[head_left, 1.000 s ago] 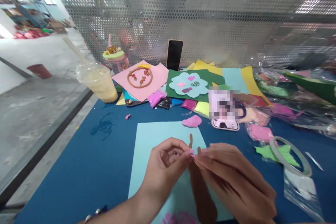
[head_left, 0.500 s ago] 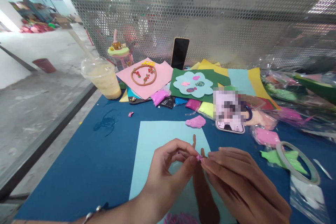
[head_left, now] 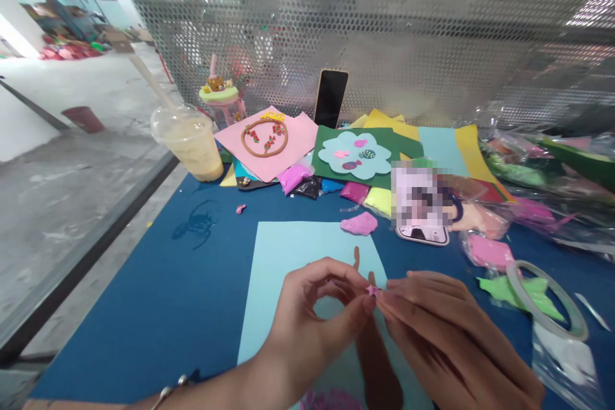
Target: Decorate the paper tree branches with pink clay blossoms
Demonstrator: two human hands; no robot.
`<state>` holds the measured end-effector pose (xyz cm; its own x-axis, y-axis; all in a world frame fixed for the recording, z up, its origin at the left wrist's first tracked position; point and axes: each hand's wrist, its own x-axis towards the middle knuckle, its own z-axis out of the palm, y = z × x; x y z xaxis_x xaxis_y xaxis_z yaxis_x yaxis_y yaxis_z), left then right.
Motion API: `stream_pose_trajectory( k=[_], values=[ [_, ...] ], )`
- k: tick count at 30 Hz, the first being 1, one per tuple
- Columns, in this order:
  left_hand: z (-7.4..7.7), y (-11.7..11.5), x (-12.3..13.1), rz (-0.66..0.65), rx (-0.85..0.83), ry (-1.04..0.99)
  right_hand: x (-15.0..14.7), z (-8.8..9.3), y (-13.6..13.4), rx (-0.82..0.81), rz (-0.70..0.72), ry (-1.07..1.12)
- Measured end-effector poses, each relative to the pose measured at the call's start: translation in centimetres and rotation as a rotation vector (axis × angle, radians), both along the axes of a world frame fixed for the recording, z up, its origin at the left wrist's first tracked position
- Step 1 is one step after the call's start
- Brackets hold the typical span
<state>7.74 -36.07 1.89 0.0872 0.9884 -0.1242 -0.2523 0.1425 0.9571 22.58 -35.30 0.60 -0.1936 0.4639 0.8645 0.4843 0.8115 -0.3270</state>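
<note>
Between the fingertips of both hands is a tiny pink star-shaped piece of modelling clay (head_left: 372, 291). My left hand (head_left: 319, 314) pinches it from the left with thumb and index finger. From the right, my right hand (head_left: 446, 327) closes its fingertips on the same piece. Below them lies a light blue sheet (head_left: 276, 269) bearing a long brown clay trunk shape (head_left: 379, 365), partly covered by the hands. A cluster of small pink clay bits (head_left: 331, 400) shows at the sheet's lower edge. One flattened pink clay lump (head_left: 359, 223) rests at the sheet's top edge.
A plastic drink cup (head_left: 189, 144) with a straw stands at the left. Behind are a dark phone (head_left: 331, 97), finished paper pictures (head_left: 266, 141) and clay packets (head_left: 355, 191). To the right lie a pixelated phone (head_left: 423, 230), a tape roll (head_left: 579, 317) and green clay (head_left: 541, 295).
Both hands have shifted slightly to the right with the pink star piece still between their fingertips. The things on the table keep their places.
</note>
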Motion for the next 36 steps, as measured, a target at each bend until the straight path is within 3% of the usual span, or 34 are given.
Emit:
stream_pose_trajectory(
  k=[9, 23, 30, 36],
  values=[
    [-0.1, 0.1, 0.0, 0.031, -0.055, -0.026, 0.6, -0.5, 0.0, 0.005, 0.043, -0.02],
    [-0.5, 0.3, -0.1, -0.115, -0.258, -0.371, 0.1, 0.0, -0.3, -0.027, 0.044, 0.042],
    [-0.4, 0.3, -0.3, -0.107, -0.276, -0.379, 0.2, -0.3, -0.5, -0.025, -0.051, 0.066],
    [-0.6, 0.4, -0.4, -0.137, -0.267, -0.412, 2.6, 0.0, -0.9, -0.136, -0.273, 0.025]
  ],
)
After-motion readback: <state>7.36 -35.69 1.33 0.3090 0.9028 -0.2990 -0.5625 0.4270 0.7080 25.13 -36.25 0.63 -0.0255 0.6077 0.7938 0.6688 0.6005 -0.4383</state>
